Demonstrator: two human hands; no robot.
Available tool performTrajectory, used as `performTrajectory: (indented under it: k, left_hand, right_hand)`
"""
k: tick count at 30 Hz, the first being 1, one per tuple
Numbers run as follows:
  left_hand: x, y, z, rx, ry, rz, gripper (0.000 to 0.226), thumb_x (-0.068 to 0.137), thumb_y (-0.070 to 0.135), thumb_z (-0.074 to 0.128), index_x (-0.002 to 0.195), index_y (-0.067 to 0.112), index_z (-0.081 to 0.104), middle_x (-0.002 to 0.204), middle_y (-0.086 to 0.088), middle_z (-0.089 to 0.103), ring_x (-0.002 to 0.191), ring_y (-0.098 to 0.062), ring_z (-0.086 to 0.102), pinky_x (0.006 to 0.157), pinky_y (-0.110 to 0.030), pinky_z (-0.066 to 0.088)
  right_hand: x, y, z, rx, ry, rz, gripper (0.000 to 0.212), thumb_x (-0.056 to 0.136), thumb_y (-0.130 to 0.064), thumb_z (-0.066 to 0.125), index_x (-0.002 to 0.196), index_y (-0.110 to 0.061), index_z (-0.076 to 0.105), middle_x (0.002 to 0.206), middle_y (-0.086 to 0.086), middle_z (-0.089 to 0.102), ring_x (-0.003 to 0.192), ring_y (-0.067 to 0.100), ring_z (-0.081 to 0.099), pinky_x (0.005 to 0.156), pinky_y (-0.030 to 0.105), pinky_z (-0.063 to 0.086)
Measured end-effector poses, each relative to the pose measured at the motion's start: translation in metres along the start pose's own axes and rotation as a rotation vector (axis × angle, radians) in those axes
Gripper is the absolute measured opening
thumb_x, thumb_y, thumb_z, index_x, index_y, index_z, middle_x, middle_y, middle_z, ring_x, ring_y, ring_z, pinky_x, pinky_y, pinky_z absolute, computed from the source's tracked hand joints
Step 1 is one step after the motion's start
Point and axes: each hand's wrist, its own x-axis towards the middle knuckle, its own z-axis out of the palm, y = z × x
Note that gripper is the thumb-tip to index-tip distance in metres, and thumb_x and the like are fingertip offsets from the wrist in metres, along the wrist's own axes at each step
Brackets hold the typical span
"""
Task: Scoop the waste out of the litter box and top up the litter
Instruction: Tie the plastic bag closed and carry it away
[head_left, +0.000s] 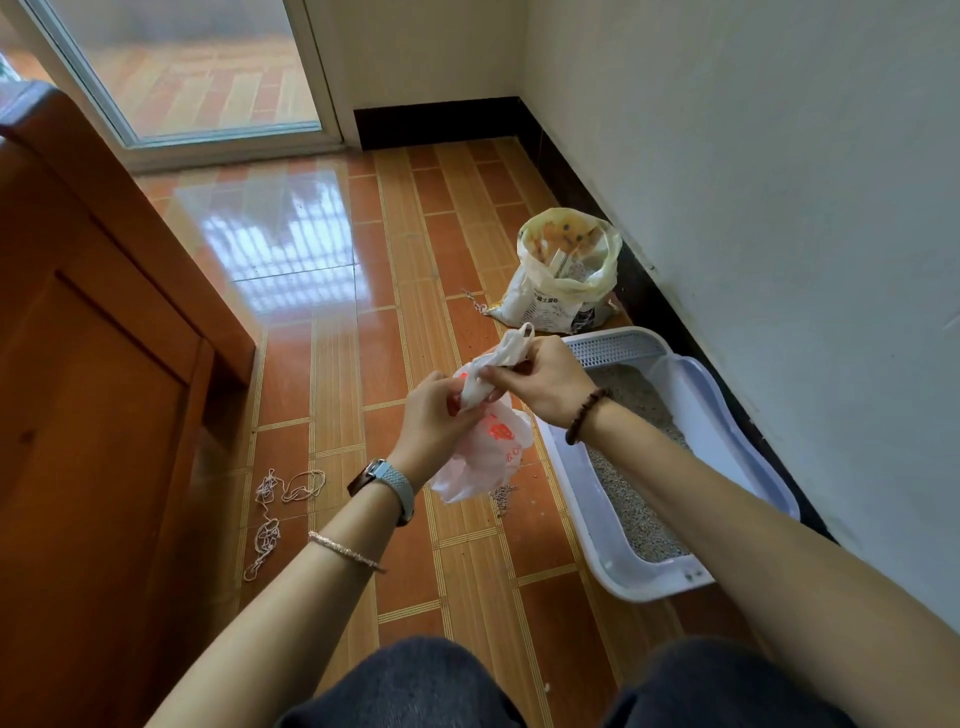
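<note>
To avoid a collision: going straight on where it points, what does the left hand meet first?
Probably the right hand, gripping the same plastic bag just beyond the left hand; depth unclear.

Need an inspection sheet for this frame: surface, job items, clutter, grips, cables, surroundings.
surface: tiled floor, glossy, with window glare.
job's things: litter box along the wall, litter inside; open litter sack beyond it; plastic bag held above the floor; no scoop seen.
clutter: tangled string on the floor at left; spilled granules beside the box.
grips: left hand and right hand both pinch the plastic bag's twisted top.
cables: nothing seen.
surroundings: wooden cabinet left, glass door ahead, white wall right.
</note>
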Motion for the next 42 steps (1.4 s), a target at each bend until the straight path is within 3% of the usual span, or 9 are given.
performTrajectory:
  k: [5, 7, 10, 12, 15, 22, 29, 34, 42]
  left_hand:
    - [0.001, 0.001, -0.001, 0.031, -0.005, 0.034, 0.031, 0.082, 0.026, 0.072, 0.058, 0.019, 0.054, 0.075, -0.003, 0.048, 0.063, -0.010, 0.040, 0.059, -0.014, 0.033]
    - [-0.001, 0.005, -0.001, -0.016, -0.002, 0.072, 0.021, 0.086, 0.029, 0.067, 0.066, 0.028, 0.062, 0.089, 0.000, 0.048, 0.079, -0.011, 0.046, 0.070, -0.014, 0.039]
    - [0.002, 0.002, 0.000, -0.035, 0.081, 0.091, 0.016, 0.089, 0.028, 0.063, 0.086, 0.017, 0.075, 0.096, 0.004, 0.057, 0.095, -0.016, 0.048, 0.080, -0.023, 0.041]
    - [0.003, 0.003, -0.001, -0.065, 0.134, 0.081, 0.014, 0.090, 0.021, 0.062, 0.090, 0.016, 0.075, 0.085, 0.010, 0.060, 0.085, -0.010, 0.053, 0.072, -0.015, 0.039]
    - [0.007, 0.008, -0.001, -0.101, 0.143, 0.075, 0.011, 0.089, 0.014, 0.063, 0.088, 0.018, 0.074, 0.078, 0.016, 0.059, 0.071, 0.005, 0.054, 0.064, -0.007, 0.040]
    - [0.012, 0.034, -0.016, -0.144, 0.123, 0.002, 0.018, 0.094, 0.015, 0.058, 0.089, 0.019, 0.074, 0.075, 0.015, 0.069, 0.070, 0.001, 0.064, 0.065, -0.019, 0.053]
    - [0.005, 0.121, -0.090, -0.196, 0.101, -0.095, 0.019, 0.094, 0.015, 0.057, 0.085, 0.017, 0.073, 0.074, -0.001, 0.071, 0.073, -0.024, 0.067, 0.069, -0.046, 0.056]
    - [-0.002, 0.216, -0.170, -0.268, 0.115, -0.127, 0.017, 0.094, 0.014, 0.057, 0.094, 0.014, 0.074, 0.083, -0.002, 0.073, 0.080, -0.018, 0.069, 0.075, -0.041, 0.058]
    - [-0.019, 0.366, -0.308, -0.292, 0.137, -0.097, 0.016, 0.094, 0.026, 0.057, 0.088, 0.024, 0.071, 0.079, -0.001, 0.072, 0.075, -0.019, 0.069, 0.069, -0.038, 0.059]
  right_hand:
    - [0.003, 0.008, 0.002, 0.125, 0.061, 0.067, 0.032, 0.083, -0.024, 0.071, 0.094, 0.006, 0.067, 0.087, 0.017, 0.072, 0.082, 0.023, 0.071, 0.081, 0.043, 0.057]
    - [0.006, 0.010, 0.001, 0.181, 0.073, 0.086, 0.039, 0.082, -0.028, 0.072, 0.098, 0.006, 0.065, 0.092, 0.017, 0.071, 0.086, 0.025, 0.071, 0.083, 0.047, 0.056]
    - [0.007, 0.011, 0.001, 0.260, 0.057, 0.086, 0.043, 0.083, -0.022, 0.072, 0.109, 0.008, 0.055, 0.106, 0.020, 0.067, 0.095, 0.024, 0.068, 0.086, 0.044, 0.056]
    - [0.005, 0.011, 0.002, 0.320, 0.008, 0.050, 0.040, 0.084, -0.006, 0.068, 0.118, 0.005, 0.050, 0.111, 0.017, 0.064, 0.097, 0.017, 0.067, 0.084, 0.032, 0.056]
    - [0.005, 0.016, 0.005, 0.215, -0.066, 0.002, 0.036, 0.081, -0.009, 0.073, 0.114, -0.002, 0.060, 0.101, 0.008, 0.069, 0.092, 0.008, 0.068, 0.079, 0.022, 0.053]
    - [0.016, -0.008, 0.004, 0.098, 0.052, -0.043, 0.024, 0.079, -0.024, 0.075, 0.098, -0.011, 0.069, 0.096, 0.003, 0.071, 0.093, 0.015, 0.067, 0.085, 0.031, 0.054]
    - [0.012, -0.135, -0.028, 0.152, -0.002, 0.038, 0.014, 0.080, -0.019, 0.075, 0.092, -0.017, 0.069, 0.089, -0.004, 0.071, 0.087, 0.014, 0.069, 0.082, 0.030, 0.056]
    - [0.009, -0.260, -0.060, 0.152, -0.029, 0.033, 0.015, 0.079, -0.022, 0.075, 0.086, -0.032, 0.066, 0.085, -0.013, 0.069, 0.083, 0.008, 0.068, 0.076, 0.024, 0.056]
    - [-0.005, -0.457, -0.104, 0.161, -0.030, 0.009, 0.014, 0.081, -0.021, 0.074, 0.088, -0.029, 0.066, 0.084, -0.006, 0.072, 0.078, 0.006, 0.069, 0.072, 0.023, 0.057]
